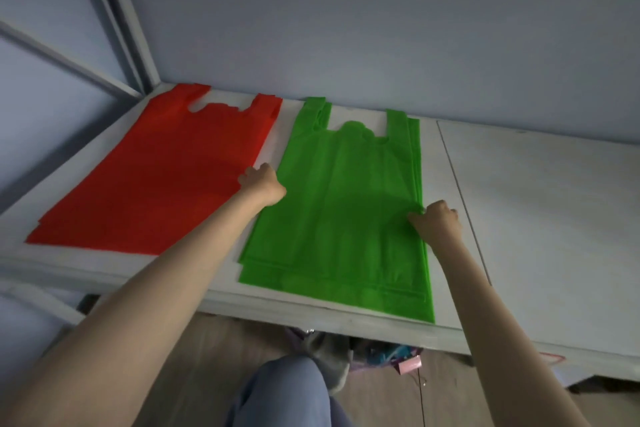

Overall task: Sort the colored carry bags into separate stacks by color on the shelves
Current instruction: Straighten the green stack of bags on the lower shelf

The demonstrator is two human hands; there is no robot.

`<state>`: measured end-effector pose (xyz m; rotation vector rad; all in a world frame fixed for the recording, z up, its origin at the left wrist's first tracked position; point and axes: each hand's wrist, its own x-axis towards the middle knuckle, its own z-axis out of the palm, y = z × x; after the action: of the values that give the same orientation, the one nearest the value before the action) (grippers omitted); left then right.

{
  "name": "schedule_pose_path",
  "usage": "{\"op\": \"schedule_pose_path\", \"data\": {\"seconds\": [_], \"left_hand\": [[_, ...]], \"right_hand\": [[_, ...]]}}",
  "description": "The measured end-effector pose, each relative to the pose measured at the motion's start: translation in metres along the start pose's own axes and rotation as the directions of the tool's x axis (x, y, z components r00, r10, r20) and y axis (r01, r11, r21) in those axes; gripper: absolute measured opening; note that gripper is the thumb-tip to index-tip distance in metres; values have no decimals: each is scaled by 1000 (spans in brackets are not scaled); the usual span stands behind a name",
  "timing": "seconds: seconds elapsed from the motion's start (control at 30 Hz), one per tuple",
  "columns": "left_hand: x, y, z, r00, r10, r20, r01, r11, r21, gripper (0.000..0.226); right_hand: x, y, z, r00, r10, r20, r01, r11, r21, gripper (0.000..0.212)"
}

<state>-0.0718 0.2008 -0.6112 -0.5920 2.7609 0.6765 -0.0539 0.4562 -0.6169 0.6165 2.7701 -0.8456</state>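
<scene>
A flat stack of red carry bags (166,170) lies on the left of the white shelf (536,211), handles toward the wall. Beside it on the right lies a stack of green carry bags (349,204), handles also toward the wall, its bottom edge at the shelf's front. My left hand (262,184) sits at the green stack's left edge, fingers curled on the edge of the green bags, just next to the red stack. My right hand (437,221) pinches the green stack's right edge at mid-height.
A grey metal shelf frame (114,28) rises at the back left corner against the blue wall. A seam (460,191) divides the shelf board right of the green stack. Below the shelf are a wooden floor, my knee (287,388) and a bag of colourful items (391,357).
</scene>
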Motion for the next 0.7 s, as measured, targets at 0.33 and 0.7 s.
{"op": "schedule_pose_path", "data": {"seconds": [0.33, 0.7], "left_hand": [[-62, -47, 8, 987, 155, 37, -150, 982, -115, 68], [-118, -77, 5, 913, 338, 227, -367, 924, 104, 100]], "right_hand": [[-7, 6, 4, 1000, 20, 22, -22, 996, 85, 54], [-6, 1, 1, 993, -109, -53, 110, 994, 19, 55]]}}
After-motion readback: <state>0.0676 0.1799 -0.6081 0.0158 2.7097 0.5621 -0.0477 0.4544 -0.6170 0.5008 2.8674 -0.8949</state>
